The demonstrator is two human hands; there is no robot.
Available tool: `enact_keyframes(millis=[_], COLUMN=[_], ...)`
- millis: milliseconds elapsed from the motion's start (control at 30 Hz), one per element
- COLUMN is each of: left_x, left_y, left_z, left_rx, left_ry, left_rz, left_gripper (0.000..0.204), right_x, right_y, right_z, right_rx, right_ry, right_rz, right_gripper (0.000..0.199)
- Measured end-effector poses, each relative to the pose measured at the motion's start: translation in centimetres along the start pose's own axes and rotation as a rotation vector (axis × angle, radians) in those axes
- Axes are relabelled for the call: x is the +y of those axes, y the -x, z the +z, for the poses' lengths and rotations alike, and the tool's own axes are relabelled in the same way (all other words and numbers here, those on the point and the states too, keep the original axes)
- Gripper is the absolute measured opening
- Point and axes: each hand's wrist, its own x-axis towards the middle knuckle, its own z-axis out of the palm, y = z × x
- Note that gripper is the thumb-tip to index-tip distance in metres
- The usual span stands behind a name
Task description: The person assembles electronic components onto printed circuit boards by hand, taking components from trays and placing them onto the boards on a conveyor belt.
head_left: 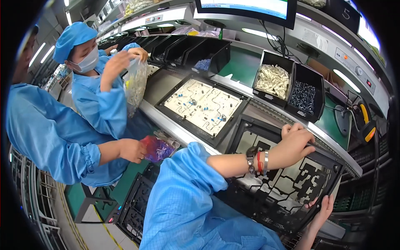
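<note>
Gripping a black cut-out frame point(287, 183) with both hands, tilted up off the tabletop point(246, 62) edge near the conveyor rail point(266, 110). Left hand point(293, 143) curling over the top edge, fingers closed around it, wrist wearing a watch and red bands. Right hand point(321, 212) pinching the lower right corner from underneath, only the fingertips showing. Sitting just to the left on the line: a white circuit board in its black carrier point(200, 106), small parts already standing on it.

Possibly going wrong from here: swinging that tilted frame sideways and clipping the loaded board, knocking loose parts over. Also risking a slip at the lower corner, seeing how thin that right-hand hold looks. Bins of white parts point(273, 79) and dark parts point(303, 96) sitting close behind, so lifting too high and catching a bin lip looks possible too.

Neighbouring worker handling a clear bag point(135, 83), well apart.
</note>
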Motion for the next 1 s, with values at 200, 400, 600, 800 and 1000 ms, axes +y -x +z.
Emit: enact_keyframes(millis=[200,400,600,800,1000], left_x=[-4.6,-9.9,-9.4,-9.5,-11.6], left_y=[2.4,9.1,9.3,5.4,1.6], left_z=[-4.6,-1.2,2.7,1.3,1.3], left_rx=[0.091,0.104,-0.041,-0.015,-0.118], left_ry=[-0.192,0.322,1.429,1.424,1.392], left_rz=[-0.078,-0.616,-1.146,-1.258,-1.291], left_gripper=[0.06,0.058,0.054,0.048,0.039], right_x=[-1.5,1.1,2.3,1.8,1.6], right_y=[-2.7,-6.9,-7.8,-9.3,-12.3], right_z=[-2.3,-8.9,-9.4,-8.8,-8.7], right_rx=[0.13,0.166,0.163,-0.142,-0.136], right_ry=[0.124,0.166,0.269,0.223,0.196], right_rz=[0.135,0.052,0.297,0.451,0.49], right_gripper=[0.021,0.023,0.035,0.039,0.037])
